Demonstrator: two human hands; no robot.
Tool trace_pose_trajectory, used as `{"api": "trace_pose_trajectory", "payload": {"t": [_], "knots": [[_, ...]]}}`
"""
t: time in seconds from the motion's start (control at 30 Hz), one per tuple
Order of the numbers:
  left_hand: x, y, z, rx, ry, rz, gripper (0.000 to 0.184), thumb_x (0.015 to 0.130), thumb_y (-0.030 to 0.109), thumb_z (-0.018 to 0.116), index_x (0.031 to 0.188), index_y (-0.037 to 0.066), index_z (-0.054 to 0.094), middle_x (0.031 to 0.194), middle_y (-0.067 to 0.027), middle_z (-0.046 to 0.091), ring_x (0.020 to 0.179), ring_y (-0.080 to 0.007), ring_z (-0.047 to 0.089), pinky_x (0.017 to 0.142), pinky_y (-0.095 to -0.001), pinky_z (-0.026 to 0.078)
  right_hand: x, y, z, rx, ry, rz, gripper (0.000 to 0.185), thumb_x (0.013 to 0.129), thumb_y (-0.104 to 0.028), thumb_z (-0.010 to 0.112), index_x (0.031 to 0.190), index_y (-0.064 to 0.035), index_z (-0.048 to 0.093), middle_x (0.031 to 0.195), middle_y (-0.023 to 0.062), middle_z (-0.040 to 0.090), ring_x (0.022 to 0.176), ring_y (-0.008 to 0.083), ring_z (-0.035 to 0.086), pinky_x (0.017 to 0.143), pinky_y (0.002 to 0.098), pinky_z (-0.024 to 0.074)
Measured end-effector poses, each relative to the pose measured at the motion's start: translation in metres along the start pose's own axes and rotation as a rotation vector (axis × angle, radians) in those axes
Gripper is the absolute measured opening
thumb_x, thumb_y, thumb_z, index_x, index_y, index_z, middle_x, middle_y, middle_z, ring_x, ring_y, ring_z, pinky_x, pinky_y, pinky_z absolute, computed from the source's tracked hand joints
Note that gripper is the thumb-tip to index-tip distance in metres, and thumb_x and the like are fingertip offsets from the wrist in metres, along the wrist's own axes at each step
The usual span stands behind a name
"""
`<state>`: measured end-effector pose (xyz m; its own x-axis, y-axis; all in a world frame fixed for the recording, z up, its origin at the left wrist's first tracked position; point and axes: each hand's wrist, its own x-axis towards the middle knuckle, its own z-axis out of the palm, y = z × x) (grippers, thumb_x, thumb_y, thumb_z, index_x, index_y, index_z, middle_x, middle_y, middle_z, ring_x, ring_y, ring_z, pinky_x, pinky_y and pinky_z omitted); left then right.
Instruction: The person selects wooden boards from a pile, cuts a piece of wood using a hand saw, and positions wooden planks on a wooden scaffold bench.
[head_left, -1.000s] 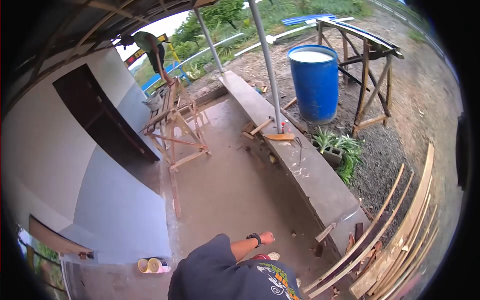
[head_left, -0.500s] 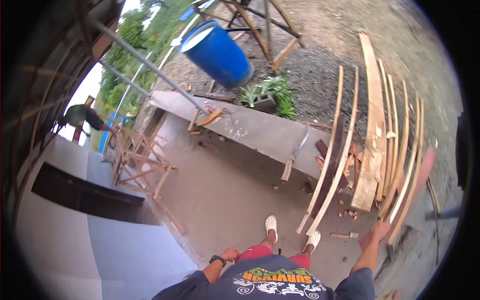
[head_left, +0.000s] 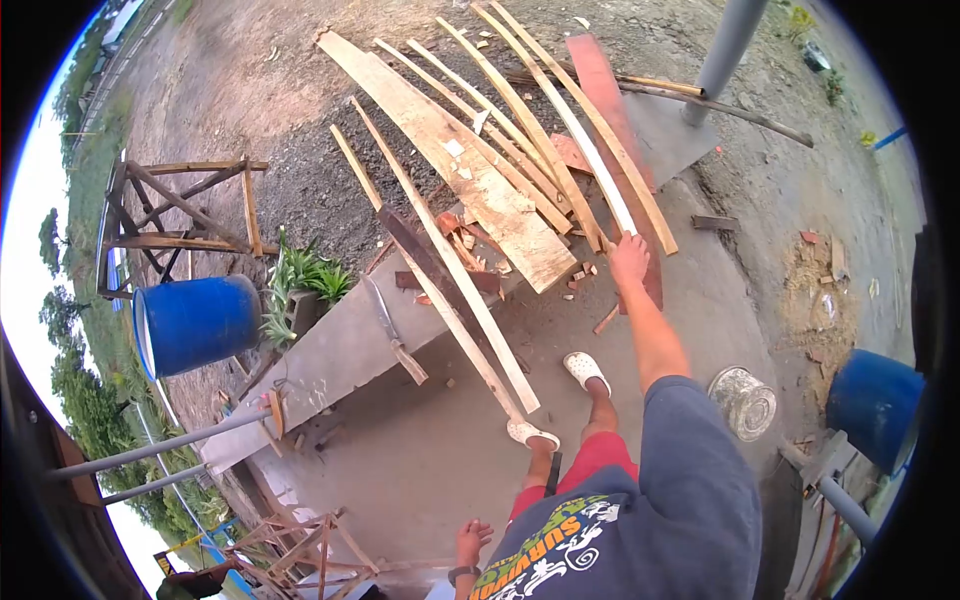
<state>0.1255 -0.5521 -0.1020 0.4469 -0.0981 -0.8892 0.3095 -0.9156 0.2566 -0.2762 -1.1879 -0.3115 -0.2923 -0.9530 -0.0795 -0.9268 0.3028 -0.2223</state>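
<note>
Pale wood, long and thin: one strip (head_left: 592,157) in a loose row of lumber, just beside a yellower strip (head_left: 640,200) on the right, far end out over bare dirt ground (head_left: 230,80), near end at the right hand (head_left: 628,258). Right arm stretched forward, fingers against that near end; impossible to tell whether closed around it, with the tip hidden. Left hand (head_left: 473,542) released, fingers loosely parted, nothing in the grasp, well apart from the wood.

Probably light for such length, yet awkward through leverage. Likely springy along the run rather than truly stiff. Dry-looking, so not especially slippery, though perhaps splintery along raw edges. Hardly fragile, save under a sharp sideways bend. Best taken near the middle for balance; from the end alone, likely to droop or swing against the neighbouring strip.

Heavier, to judge by breadth: the wide board (head_left: 500,220) farther left, with pale chips (head_left: 453,147) on top, and the reddish board (head_left: 600,80) to the right. Better suited to both hands, one per long edge.
</note>
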Motion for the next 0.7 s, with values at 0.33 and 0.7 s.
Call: {"api": "trace_pose_trajectory", "payload": {"t": [0.33,0.7], "knots": [[-0.038,0.013,0.032,0.214,-0.043,-0.019,0.04,0.109,0.029,0.055,0.135,0.0,0.056,0.117,-0.0184,0.073,0.101,-0.027,0.074,0.08,-0.0395,0.06,0.03,0.035,0.032,0.106,-0.151,0.26,0.031,0.1,-0.021,0.06,0.127,-0.0043,0.055,0.126,0.0191,0.065,0.117,0.0393,0.067,0.094,0.0513,0.0564],[-0.005,0.046,0.062,0.313,-0.034,0.095,0.041,0.106,0.031,0.06,0.133,-0.001,0.061,0.112,-0.0132,0.074,0.097,-0.0225,0.073,0.082,-0.0369,0.059,0.02,0.037,-0.033,0.919,-0.542,0.174,0.024,0.1,-0.02,0.063,0.114,-0.0011,0.068,0.102,0.0132,0.074,0.095,0.0266,0.073,0.083,0.0414,0.0585]]}}
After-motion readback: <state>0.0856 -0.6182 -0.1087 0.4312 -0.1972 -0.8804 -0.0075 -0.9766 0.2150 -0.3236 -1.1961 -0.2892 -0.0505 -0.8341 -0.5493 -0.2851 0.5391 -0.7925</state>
